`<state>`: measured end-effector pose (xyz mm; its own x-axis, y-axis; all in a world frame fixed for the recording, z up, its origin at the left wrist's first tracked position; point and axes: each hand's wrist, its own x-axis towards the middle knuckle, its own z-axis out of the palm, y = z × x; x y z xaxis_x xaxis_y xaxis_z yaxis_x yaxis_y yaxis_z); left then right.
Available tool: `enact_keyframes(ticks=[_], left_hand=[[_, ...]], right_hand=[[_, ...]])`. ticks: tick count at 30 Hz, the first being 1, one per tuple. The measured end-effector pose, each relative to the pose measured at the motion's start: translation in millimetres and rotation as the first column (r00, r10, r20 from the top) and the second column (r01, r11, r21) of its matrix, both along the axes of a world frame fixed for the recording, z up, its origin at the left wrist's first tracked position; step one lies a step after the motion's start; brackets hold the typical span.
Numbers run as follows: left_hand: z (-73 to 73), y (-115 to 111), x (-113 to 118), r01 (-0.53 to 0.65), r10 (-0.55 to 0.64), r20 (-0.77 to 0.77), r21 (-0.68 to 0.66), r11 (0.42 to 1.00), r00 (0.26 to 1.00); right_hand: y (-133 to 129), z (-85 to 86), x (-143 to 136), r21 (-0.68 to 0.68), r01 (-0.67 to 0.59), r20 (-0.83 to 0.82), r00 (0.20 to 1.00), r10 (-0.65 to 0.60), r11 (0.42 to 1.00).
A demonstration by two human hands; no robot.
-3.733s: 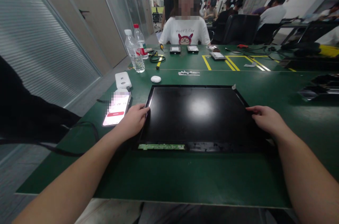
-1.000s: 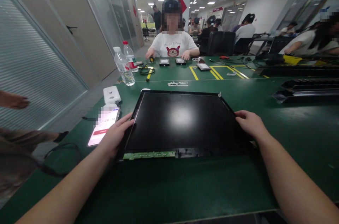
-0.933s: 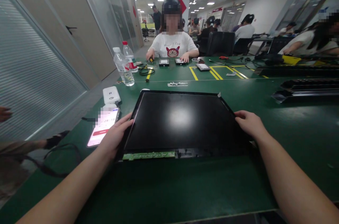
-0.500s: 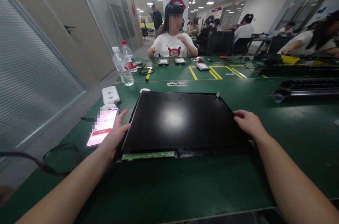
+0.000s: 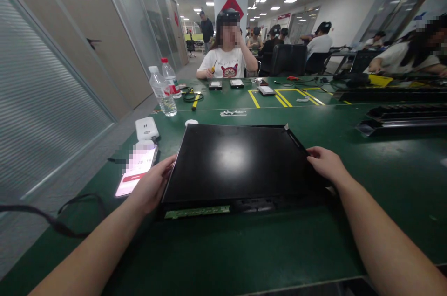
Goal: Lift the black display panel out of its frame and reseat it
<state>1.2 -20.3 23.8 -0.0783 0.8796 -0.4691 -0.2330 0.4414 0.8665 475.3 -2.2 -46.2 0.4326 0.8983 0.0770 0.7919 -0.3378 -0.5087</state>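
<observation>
In front of me is a flat black display panel (image 5: 237,165) with a glossy face turned up. A green circuit board strip (image 5: 197,212) runs along its near edge, on the left part. My left hand (image 5: 153,182) grips the panel's left edge, its fingertips partly tucked against the side. At the right edge, my right hand (image 5: 324,163) pinches the black frame (image 5: 296,137) between thumb and fingers. A bit of whitish tape (image 5: 287,127) sticks up at the far right corner. The panel's underside is hidden.
Left of the panel lie a lit phone (image 5: 138,170) and a white power bank (image 5: 146,128). Two water bottles (image 5: 163,93) stand farther back. Black metal bars (image 5: 405,121) lie at the right. Across the green table (image 5: 244,258), a person (image 5: 225,60) holds a yellow-handled tool near several hard drives (image 5: 236,83).
My left hand has closed its fingers in on the panel's left edge. The near edge of the panel now shows more of its side, tilted up slightly. My right hand stays at its edge.
</observation>
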Motion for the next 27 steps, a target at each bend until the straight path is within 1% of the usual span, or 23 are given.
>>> enact_keyframes(ticks=[3, 7, 12, 15, 17, 20, 24, 26, 27], left_hand=[[-2.3, -3, -2, 0.063, -0.061, -0.04, 0.061, 0.996, 0.997], [-11.0, -5, -9, 0.174, -0.147, -0.178, 0.149, 0.973, 0.973], [-16.1, -3, -13, 0.254, -0.177, -0.296, 0.245, 0.936, 0.939], [-17.4, -1, -14, 0.3, -0.205, -0.304, 0.308, 0.903, 0.93], [-19.1, -1, -15, 0.304, -0.206, -0.291, 0.348, 0.887, 0.934], [-22.1, 0, -15, 0.301, -0.166, -0.326, 0.427, 0.853, 0.931], [-23.7, -1, -14, 0.3, -0.109, -0.371, 0.508, 0.807, 0.922], [-22.8, -2, -13, 0.291, -0.113, -0.346, 0.52, 0.803, 0.931], [-21.8, -3, -13, 0.279, -0.119, -0.322, 0.516, 0.81, 0.939]], right_hand=[[1, -2.7, 0, 0.006, 0.009, -0.015, 1.0, -0.009, 1.0], [1, -2.8, -4, 0.064, 0.032, -0.062, 0.998, -0.028, 0.997], [2, -1.1, -7, 0.045, -0.028, -0.066, 0.997, 0.031, 0.999], [3, -2.1, -6, 0.065, -0.044, -0.055, 0.997, 0.048, 0.997], [4, -2.6, -5, 0.075, -0.054, -0.059, 0.997, 0.059, 0.996], [5, -0.6, -6, 0.083, -0.061, -0.089, 0.994, 0.068, 0.995], [3, 6.7, -12, 0.111, -0.016, -0.18, 0.983, 0.036, 0.994], [1, 10.0, -14, 0.136, 0.014, -0.245, 0.969, 0.02, 0.991], [0, 11.4, -15, 0.157, 0.034, -0.278, 0.961, 0.011, 0.987]])
